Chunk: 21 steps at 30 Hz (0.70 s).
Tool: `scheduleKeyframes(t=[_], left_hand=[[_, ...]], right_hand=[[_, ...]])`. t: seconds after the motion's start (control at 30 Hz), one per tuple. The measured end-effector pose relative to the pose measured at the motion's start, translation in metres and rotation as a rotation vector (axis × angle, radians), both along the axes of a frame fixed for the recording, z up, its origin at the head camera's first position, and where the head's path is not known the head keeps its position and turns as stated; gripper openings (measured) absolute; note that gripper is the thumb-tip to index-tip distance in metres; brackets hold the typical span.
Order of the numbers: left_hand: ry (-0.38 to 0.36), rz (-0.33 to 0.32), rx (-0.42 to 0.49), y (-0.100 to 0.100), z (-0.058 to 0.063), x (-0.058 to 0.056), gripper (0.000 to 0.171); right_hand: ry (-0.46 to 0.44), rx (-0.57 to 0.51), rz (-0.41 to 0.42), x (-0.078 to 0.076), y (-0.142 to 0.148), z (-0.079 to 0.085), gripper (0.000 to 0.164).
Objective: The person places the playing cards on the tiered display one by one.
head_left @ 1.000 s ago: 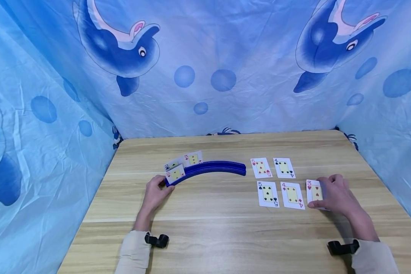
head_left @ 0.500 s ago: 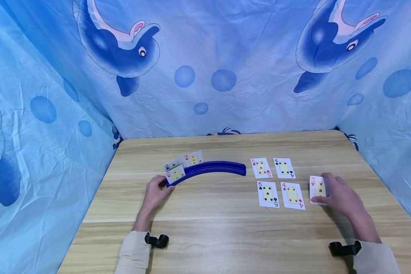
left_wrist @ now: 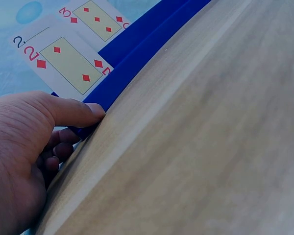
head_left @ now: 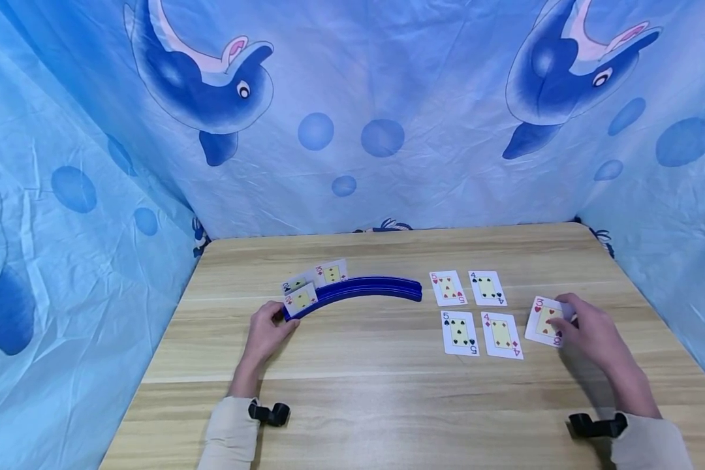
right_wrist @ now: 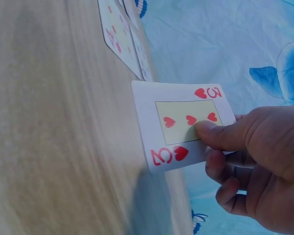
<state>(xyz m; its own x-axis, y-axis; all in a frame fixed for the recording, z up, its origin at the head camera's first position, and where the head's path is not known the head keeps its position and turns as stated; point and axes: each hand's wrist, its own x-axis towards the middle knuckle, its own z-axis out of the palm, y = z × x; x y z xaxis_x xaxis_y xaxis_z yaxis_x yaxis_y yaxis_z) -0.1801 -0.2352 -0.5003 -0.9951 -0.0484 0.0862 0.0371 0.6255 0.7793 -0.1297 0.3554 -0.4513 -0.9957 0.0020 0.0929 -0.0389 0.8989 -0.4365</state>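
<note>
My right hand [head_left: 590, 329] pinches a three of hearts playing card [right_wrist: 186, 93] by its right side, thumb on the face. In the right wrist view the card is tilted, above the wooden table. My left hand [head_left: 266, 333] grips the left end of a curved blue card holder [head_left: 370, 286], its thumb along the front edge. In that holder stand a two of diamonds [left_wrist: 68, 61] in front, a black two [head_left: 294, 282] mostly hidden behind it, and a three of diamonds [head_left: 331, 271] beside them.
Face up on the wooden table [head_left: 376, 405], left of my right hand, lie a five of hearts [head_left: 448, 288], four of spades [head_left: 487, 288], five of spades [head_left: 459, 333] and four of diamonds [head_left: 502, 335]. A blue dolphin-print curtain [head_left: 352, 85] surrounds the table's back and sides.
My right hand has picked the three of hearts up from the table, and the card has turned and shows more of its face. My left hand and the holder have stayed in place.
</note>
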Motion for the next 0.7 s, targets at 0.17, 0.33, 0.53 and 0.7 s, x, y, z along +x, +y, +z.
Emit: scheduleKeyframes(t=[0.17,0.33,0.53,0.7], left_hand=[[0.004,-0.005,-0.004,0.000,-0.001,0.000,0.041],[0.001,-0.009,0.000,-0.001,0.000,0.000,0.042],[0.018,0.000,-0.019,-0.001,0.000,0.001,0.041],[0.018,0.005,-0.019,0.000,0.000,-0.001,0.039]], right_hand=[[0.005,-0.013,0.005,0.001,0.004,0.002,0.036],[0.021,-0.033,0.009,0.003,0.005,0.005,0.028],[0.033,-0.051,0.014,0.005,0.004,0.009,0.023],[0.054,-0.064,0.027,0.007,0.003,0.012,0.021]])
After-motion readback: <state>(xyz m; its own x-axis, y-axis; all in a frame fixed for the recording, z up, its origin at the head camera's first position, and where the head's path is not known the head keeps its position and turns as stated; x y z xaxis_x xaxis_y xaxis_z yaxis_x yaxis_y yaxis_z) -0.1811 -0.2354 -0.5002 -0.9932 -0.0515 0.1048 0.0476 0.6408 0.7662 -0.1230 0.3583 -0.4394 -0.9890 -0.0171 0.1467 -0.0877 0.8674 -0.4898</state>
